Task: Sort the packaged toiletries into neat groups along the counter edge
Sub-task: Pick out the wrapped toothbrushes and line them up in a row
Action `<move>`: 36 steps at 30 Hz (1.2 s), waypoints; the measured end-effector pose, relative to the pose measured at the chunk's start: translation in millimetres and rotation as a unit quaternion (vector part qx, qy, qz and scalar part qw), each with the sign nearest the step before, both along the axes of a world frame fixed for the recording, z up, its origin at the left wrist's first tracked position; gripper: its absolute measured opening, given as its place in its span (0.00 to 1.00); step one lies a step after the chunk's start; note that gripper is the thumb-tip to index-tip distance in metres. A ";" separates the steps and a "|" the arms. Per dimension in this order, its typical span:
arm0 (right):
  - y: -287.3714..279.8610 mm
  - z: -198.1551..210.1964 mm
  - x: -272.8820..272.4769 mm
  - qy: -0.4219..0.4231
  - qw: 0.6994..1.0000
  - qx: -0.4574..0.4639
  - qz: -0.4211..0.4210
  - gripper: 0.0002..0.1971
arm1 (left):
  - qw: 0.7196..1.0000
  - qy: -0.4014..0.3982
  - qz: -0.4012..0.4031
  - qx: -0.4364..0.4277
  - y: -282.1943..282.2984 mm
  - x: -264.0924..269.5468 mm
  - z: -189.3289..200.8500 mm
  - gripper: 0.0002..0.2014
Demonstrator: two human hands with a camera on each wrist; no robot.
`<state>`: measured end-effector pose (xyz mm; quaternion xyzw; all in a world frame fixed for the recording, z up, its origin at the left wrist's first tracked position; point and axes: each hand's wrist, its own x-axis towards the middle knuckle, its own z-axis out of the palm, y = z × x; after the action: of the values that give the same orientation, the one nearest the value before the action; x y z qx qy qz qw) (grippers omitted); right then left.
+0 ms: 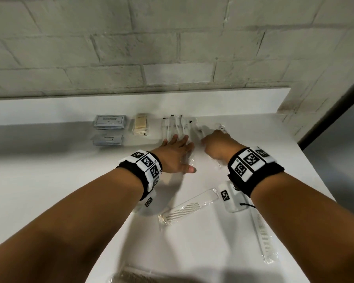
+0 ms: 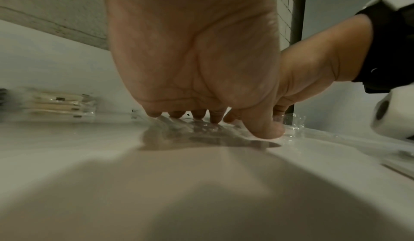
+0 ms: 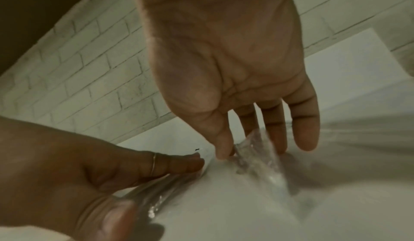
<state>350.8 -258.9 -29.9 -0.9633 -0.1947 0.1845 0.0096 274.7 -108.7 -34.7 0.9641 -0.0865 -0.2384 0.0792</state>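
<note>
Clear-wrapped toothbrushes [image 1: 177, 127] lie under flat left-hand fingers [image 1: 180, 140]; right-hand fingers [image 3: 224, 149] pinch another wrapper [image 3: 253, 147].

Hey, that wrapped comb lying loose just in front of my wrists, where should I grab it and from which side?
Take the wrapped comb by its plain handle end, the far right part near your right hand, coming down from above. It lies flat and diagonal on the counter, teeth toward the near left, so the smooth handle probably gives the firmer pinch across its width.
</note>
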 end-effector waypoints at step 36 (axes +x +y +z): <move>-45.6 17.0 14.9 0.045 0.978 0.066 -0.194 0.06 | 0.998 -0.058 -0.033 0.023 -12.7 8.7 -3.3 0.46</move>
<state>365.7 -304.4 -12.8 -0.9706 -0.0154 0.2095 0.1173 283.4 -121.4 -38.0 0.9744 -0.1171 -0.1869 0.0439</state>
